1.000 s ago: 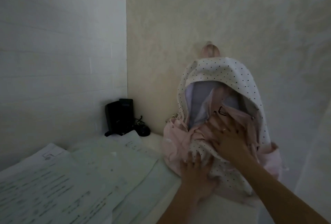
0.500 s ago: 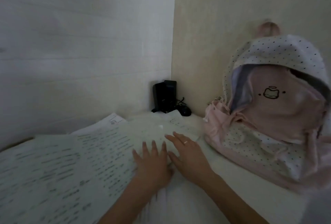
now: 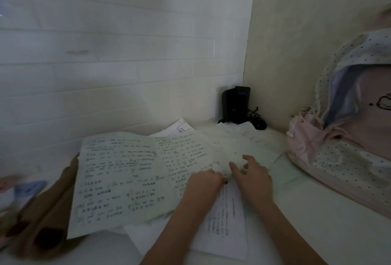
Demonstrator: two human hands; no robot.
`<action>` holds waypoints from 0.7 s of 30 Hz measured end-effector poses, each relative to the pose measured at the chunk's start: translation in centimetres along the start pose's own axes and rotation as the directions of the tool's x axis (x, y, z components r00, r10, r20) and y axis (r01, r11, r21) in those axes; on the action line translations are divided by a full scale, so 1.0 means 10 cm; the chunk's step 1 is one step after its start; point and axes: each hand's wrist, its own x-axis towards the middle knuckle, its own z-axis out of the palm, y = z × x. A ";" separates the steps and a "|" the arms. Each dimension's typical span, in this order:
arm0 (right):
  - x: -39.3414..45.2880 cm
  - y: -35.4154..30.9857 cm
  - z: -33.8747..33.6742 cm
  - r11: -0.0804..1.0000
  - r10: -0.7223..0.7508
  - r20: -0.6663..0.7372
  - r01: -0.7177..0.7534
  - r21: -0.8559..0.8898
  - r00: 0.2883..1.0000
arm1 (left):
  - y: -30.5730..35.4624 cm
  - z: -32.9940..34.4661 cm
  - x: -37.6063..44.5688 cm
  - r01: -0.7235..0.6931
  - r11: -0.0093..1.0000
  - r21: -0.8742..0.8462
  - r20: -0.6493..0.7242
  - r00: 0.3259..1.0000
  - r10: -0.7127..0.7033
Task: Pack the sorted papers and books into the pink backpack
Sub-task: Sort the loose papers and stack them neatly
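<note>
White tiled wall (image 3: 127,42) and a cream panel meet in the corner behind a pale desk (image 3: 317,228), where the light is dim. At the far left a brown folder-like cover (image 3: 42,218) is seen, partly under the large sheet of printed papers (image 3: 131,175) spread across the middle. Further right, the left hand (image 3: 203,182) is pressed palm-down on the sheet, fingers curled at its edge; whether anything is pinched cannot be told. Just beside it, the right hand (image 3: 254,178) is laid with fingers spread and slightly bent over a blurred, lifted fold, with no firm hold visible. A black device (image 3: 237,104) stands in the corner. At the right edge the pink backpack (image 3: 338,154) is propped open, well apart from the stack. Loose overlapping sheets could be creased, torn or left behind if gathered unevenly, and smaller pages beneath could slide off the desk.
</note>
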 end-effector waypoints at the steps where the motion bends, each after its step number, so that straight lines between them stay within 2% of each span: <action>1: -0.01 -0.04 -0.04 0.993 0.029 -0.010 -0.027 0.113 1.000 | -0.02 -0.01 -0.01 -0.038 0.999 -0.016 -0.071 0.997 0.037; 4: -0.06 -0.21 -0.14 0.938 0.069 -0.081 -0.037 0.344 0.994 | -0.08 0.04 -0.02 -0.006 0.997 -0.076 -0.276 0.961 -0.015; 6: -0.10 -0.31 -0.18 0.928 0.088 -0.090 -0.049 0.370 0.992 | -0.03 0.02 -0.04 0.037 0.989 -0.145 -0.344 0.935 -0.085; 8: -0.12 -0.35 -0.18 0.951 0.084 -0.096 -0.051 0.306 0.992 | 0.04 0.01 -0.04 0.035 0.987 -0.155 -0.406 0.909 -0.096; 10: -0.10 -0.33 -0.20 0.889 0.160 -0.095 -0.101 0.447 0.983 | 0.10 0.02 -0.04 0.022 0.977 -0.213 -0.446 0.887 -0.117; 12: -0.08 -0.29 -0.25 0.713 0.274 -0.062 -0.159 0.683 0.960 | 0.14 0.04 -0.03 0.028 0.953 -0.300 -0.465 0.868 -0.172; 13: -0.07 -0.28 -0.28 0.576 0.313 -0.009 -0.183 0.797 0.950 | 0.17 0.04 -0.03 0.030 0.937 -0.347 -0.460 0.866 -0.197; 14: -0.06 -0.28 -0.29 0.429 0.328 0.084 -0.228 0.874 0.941 | 0.20 0.05 -0.03 0.021 0.925 -0.380 -0.448 0.871 -0.204; 15: -0.07 -0.31 -0.29 0.347 0.297 0.208 -0.309 0.886 0.932 | 0.23 0.06 -0.02 0.006 0.919 -0.394 -0.434 0.880 -0.192; 16: -0.09 -0.33 -0.24 0.377 0.254 0.319 -0.397 0.837 0.913 | 0.25 0.07 -0.02 -0.011 0.916 -0.402 -0.415 0.893 -0.172; 18: -0.12 -0.36 -0.13 0.541 0.183 0.446 -0.468 0.698 0.876 | 0.27 0.06 -0.05 -0.014 0.885 -0.466 -0.327 0.932 -0.158; 20: -0.09 -0.30 -0.03 0.640 0.196 0.367 -0.402 0.655 0.909 | 0.25 0.01 -0.06 0.027 0.841 -0.541 -0.218 0.961 -0.171; 21: -0.06 -0.25 -0.02 0.681 0.214 0.259 -0.334 0.651 0.942 | 0.23 -0.02 -0.07 0.055 0.830 -0.555 -0.190 0.963 -0.191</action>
